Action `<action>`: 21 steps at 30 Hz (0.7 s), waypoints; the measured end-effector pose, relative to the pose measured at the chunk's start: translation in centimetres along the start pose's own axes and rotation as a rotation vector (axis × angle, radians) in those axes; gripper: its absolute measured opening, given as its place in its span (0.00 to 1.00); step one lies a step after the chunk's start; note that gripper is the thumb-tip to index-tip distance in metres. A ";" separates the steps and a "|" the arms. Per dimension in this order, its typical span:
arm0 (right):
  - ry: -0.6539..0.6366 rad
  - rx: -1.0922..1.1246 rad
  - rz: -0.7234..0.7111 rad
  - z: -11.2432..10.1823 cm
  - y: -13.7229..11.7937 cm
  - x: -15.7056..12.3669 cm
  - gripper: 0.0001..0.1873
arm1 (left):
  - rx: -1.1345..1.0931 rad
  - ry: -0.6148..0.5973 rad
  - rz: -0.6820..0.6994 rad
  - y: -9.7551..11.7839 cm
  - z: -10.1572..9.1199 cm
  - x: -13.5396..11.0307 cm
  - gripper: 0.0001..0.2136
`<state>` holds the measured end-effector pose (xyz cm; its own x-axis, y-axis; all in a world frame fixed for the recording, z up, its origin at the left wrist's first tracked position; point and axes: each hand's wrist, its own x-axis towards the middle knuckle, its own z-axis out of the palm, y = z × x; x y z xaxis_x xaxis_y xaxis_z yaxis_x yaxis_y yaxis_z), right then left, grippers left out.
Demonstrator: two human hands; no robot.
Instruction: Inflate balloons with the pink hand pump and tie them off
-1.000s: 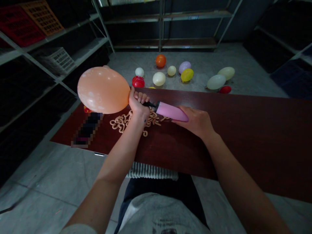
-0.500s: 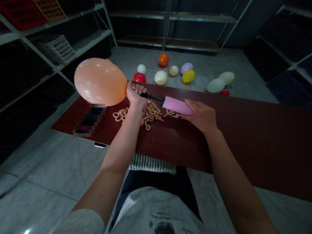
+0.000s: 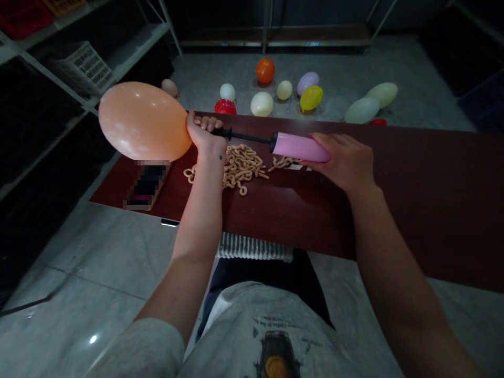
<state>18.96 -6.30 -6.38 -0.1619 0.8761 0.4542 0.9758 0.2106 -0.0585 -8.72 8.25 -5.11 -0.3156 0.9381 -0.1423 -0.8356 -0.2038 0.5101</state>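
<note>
My left hand (image 3: pixel 207 131) is closed around the black end of a balloon pump, where the neck of a large peach balloon (image 3: pixel 144 122) meets it. The exact join is hidden by my fingers. My right hand (image 3: pixel 346 157) grips the pump's pink barrel (image 3: pixel 300 147). A long stretch of black rod (image 3: pixel 252 137) shows between the two hands. Below the pump, a heap of uninflated, tan, curled long balloons or similar strips (image 3: pixel 242 165) lies on the dark red table (image 3: pixel 275 210), with a smaller bunch (image 3: pixel 284 163) beside it.
Several inflated balloons lie on the floor past the table, among them an orange one (image 3: pixel 265 71), a yellow one (image 3: pixel 311 98) and a white one (image 3: pixel 262 104). A phone-like object (image 3: pixel 146 185), partly blurred, rests on the table's left end. Shelves with a white basket (image 3: pixel 88 68) stand at left.
My hands have moved farther apart, and more of the black rod shows out of the pink barrel. The peach balloon has shifted left in view. My head view has tilted down a little.
</note>
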 end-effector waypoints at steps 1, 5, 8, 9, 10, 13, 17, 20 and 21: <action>-0.009 0.003 0.006 0.1 -0.1 0.0 0.34 | -0.006 0.009 -0.001 0.0 0.1 -0.1 0.27; -0.067 0.019 0.043 0.2 -0.5 -0.2 0.35 | -0.072 0.035 -0.018 0.3 0.7 -1.0 0.25; -0.102 0.030 0.061 0.2 -0.7 -0.2 0.35 | -0.100 0.028 -0.038 0.7 1.1 -1.7 0.23; -0.111 0.031 0.065 0.2 -0.7 -0.2 0.35 | -0.095 0.028 -0.046 0.7 1.2 -1.9 0.23; -0.116 0.031 0.069 0.1 -0.7 -0.2 0.34 | -0.084 0.029 -0.057 0.7 1.3 -2.1 0.23; -0.119 0.048 0.052 0.1 -0.8 -0.1 0.34 | -0.042 0.017 -0.053 0.4 1.5 -2.5 0.23; -0.135 0.047 0.027 0.1 -1.5 -0.1 0.36 | 0.087 -0.002 -0.048 -0.9 1.6 -3.1 0.26; -0.139 0.037 0.020 0.2 -2.3 -0.1 0.35 | 0.224 -0.052 -0.055 -2.2 1.6 -3.7 0.28; -0.138 0.037 0.017 0.2 -2.5 -0.1 0.34 | 0.265 -0.077 -0.062 -2.7 1.6 -3.9 0.29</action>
<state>16.48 -6.87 -6.43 -0.1664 0.9305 0.3264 0.9730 0.2087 -0.0991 -4.53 5.55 -4.57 -0.2238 0.9672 -0.1201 -0.7023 -0.0745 0.7080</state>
